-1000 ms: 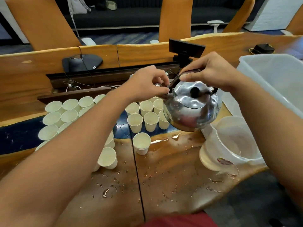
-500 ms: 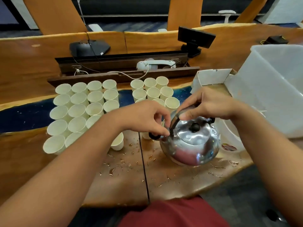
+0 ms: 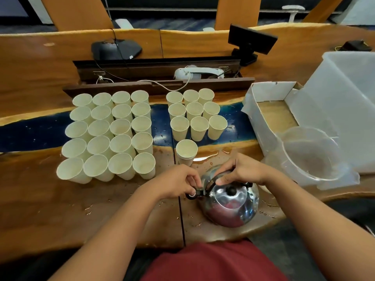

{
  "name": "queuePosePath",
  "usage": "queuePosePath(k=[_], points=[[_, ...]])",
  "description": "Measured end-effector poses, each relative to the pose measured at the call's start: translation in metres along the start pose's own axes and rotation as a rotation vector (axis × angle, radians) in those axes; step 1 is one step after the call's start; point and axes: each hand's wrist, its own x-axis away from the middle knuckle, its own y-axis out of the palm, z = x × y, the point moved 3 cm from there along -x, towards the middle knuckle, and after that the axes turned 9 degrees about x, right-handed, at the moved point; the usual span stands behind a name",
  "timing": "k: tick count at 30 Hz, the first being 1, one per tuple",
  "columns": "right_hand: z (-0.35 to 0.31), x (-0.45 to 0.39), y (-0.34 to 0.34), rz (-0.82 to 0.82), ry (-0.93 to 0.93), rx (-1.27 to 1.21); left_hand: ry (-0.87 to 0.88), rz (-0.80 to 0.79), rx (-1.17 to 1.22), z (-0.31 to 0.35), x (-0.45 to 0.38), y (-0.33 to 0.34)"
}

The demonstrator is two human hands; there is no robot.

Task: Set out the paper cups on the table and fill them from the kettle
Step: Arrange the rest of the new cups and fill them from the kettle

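Head view: left of the table (image 3: 40,199), bare wet wood lies between the near edge and a block of paper cups (image 3: 107,136), four across and five deep, packed rim to rim. A narrow blue gap separates it from a smaller group of cups (image 3: 195,114), three by three, with a single cup (image 3: 186,151) standing alone in front of it. Just behind that cup, at the near edge, sits the steel kettle (image 3: 229,203). The left hand (image 3: 178,183) pinches the black spout cap (image 3: 194,194) with curled fingers (image 3: 192,179). The right hand (image 3: 243,171) curls around the black handle (image 3: 211,182) above the lid. Further right, a clear plastic jug (image 3: 310,157), a cardboard box (image 3: 269,110) and a translucent bin (image 3: 345,102) crowd the table's right edge.
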Motion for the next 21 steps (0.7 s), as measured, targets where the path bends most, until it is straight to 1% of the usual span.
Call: queuePosePath(k=[4, 8, 13, 16, 18, 21], points=[[0.019, -0.003, 0.007, 0.055, 0.014, -0.034, -0.008, 0.086, 0.215, -0.02, 0.001, 0.004], [0.028, -0.005, 0.006, 0.105, 0.013, -0.103, -0.025, 0.201, 0.334, -0.039, 0.002, 0.007], [0.034, -0.009, 0.009, 0.104, 0.027, -0.109, -0.083, 0.225, 0.499, -0.057, 0.001, 0.016], [0.036, -0.015, 0.015, 0.174, 0.076, -0.073, -0.116, 0.227, 0.498, -0.068, -0.002, 0.022], [0.037, -0.02, 0.021, 0.206, 0.095, 0.018, -0.138, 0.217, 0.47, -0.075, -0.004, 0.028], [0.044, -0.025, 0.026, 0.213, 0.114, 0.177, -0.159, 0.229, 0.463, -0.081, -0.006, 0.032]])
